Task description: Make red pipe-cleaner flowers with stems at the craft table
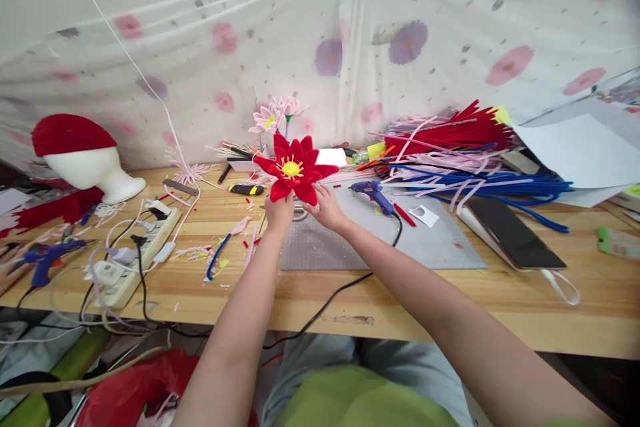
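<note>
A red fuzzy flower point(291, 169) with a yellow centre and pointed petals is held up above the back of the grey cutting mat. My left hand point(279, 212) is closed beneath the bloom, its fingers partly hidden by the petals; the stem cannot be seen. On the other side, my right hand point(327, 208) has its fingers bent around the lower right petals. Behind the flower stand pink flowers point(273, 119) with a yellow centre. Just right of my right hand, a blue glue gun point(374, 195) lies on the cutting mat point(340, 250).
Red, pink and blue pipe cleaners point(465, 140) are heaped at the back right, near a phone point(517, 230). Left are a power strip point(145, 250) with tangled cables, a second glue gun point(47, 257) and a white foam head point(83, 167). A yellow-black cutter point(246, 189) lies behind scraps.
</note>
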`<action>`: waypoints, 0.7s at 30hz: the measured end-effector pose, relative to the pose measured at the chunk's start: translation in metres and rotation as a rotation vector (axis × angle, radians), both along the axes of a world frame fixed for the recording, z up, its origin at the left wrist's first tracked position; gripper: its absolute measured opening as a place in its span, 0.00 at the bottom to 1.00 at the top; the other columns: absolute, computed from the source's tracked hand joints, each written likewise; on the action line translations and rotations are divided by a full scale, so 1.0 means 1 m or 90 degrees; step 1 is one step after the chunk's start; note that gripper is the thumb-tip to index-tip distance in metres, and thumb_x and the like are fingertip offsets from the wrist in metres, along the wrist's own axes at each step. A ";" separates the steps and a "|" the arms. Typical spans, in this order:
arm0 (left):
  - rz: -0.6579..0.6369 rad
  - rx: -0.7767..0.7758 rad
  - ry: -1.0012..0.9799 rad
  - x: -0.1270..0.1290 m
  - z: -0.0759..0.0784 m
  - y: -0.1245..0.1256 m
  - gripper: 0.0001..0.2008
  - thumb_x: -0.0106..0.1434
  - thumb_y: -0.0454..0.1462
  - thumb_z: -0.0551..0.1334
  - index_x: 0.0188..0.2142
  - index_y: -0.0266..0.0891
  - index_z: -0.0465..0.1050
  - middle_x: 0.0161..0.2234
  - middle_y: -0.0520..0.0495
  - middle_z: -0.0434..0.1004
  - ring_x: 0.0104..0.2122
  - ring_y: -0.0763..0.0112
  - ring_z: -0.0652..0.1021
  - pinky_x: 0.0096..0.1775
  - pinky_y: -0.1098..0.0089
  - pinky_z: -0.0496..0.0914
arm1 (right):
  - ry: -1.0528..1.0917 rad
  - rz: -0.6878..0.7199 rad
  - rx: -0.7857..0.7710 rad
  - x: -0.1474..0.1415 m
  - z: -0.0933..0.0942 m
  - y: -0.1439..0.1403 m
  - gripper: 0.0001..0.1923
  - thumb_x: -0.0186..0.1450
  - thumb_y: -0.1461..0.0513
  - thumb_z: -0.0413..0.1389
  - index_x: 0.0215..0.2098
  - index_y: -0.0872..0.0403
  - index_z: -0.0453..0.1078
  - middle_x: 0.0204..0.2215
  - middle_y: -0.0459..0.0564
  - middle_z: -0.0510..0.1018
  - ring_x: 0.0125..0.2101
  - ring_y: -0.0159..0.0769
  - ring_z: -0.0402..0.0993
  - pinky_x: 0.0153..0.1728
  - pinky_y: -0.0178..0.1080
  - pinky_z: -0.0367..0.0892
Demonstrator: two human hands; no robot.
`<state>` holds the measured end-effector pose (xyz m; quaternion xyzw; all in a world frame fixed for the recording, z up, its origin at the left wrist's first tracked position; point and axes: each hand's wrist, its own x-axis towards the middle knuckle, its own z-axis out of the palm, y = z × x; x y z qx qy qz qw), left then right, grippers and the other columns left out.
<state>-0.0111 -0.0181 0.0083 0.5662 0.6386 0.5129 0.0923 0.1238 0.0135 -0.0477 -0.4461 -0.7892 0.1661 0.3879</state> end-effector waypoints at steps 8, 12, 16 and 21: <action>0.118 -0.033 0.133 -0.038 -0.012 0.009 0.08 0.56 0.36 0.55 0.27 0.40 0.72 0.29 0.44 0.77 0.34 0.62 0.76 0.37 0.68 0.66 | 0.026 -0.081 -0.150 0.031 -0.010 -0.012 0.16 0.61 0.61 0.51 0.47 0.55 0.69 0.45 0.51 0.74 0.50 0.39 0.63 0.51 0.42 0.58; 0.125 0.001 0.067 -0.044 -0.026 0.007 0.06 0.54 0.34 0.56 0.23 0.39 0.69 0.27 0.44 0.76 0.35 0.61 0.76 0.39 0.67 0.66 | 0.046 -0.078 -0.177 0.034 -0.019 -0.018 0.14 0.61 0.62 0.50 0.44 0.54 0.70 0.43 0.50 0.75 0.47 0.38 0.66 0.49 0.41 0.60; 0.162 0.012 -0.003 -0.047 -0.031 0.007 0.09 0.52 0.31 0.56 0.17 0.39 0.63 0.24 0.45 0.75 0.36 0.60 0.75 0.43 0.63 0.65 | 0.044 -0.072 -0.189 0.032 -0.022 -0.022 0.13 0.61 0.63 0.50 0.42 0.55 0.71 0.40 0.51 0.76 0.43 0.37 0.68 0.46 0.40 0.62; 0.169 0.070 -0.115 -0.047 -0.030 0.010 0.09 0.48 0.31 0.61 0.17 0.39 0.63 0.23 0.48 0.74 0.37 0.62 0.75 0.48 0.60 0.64 | 0.054 -0.065 -0.192 0.034 -0.024 -0.021 0.13 0.60 0.63 0.50 0.41 0.56 0.72 0.39 0.53 0.77 0.43 0.37 0.68 0.46 0.41 0.62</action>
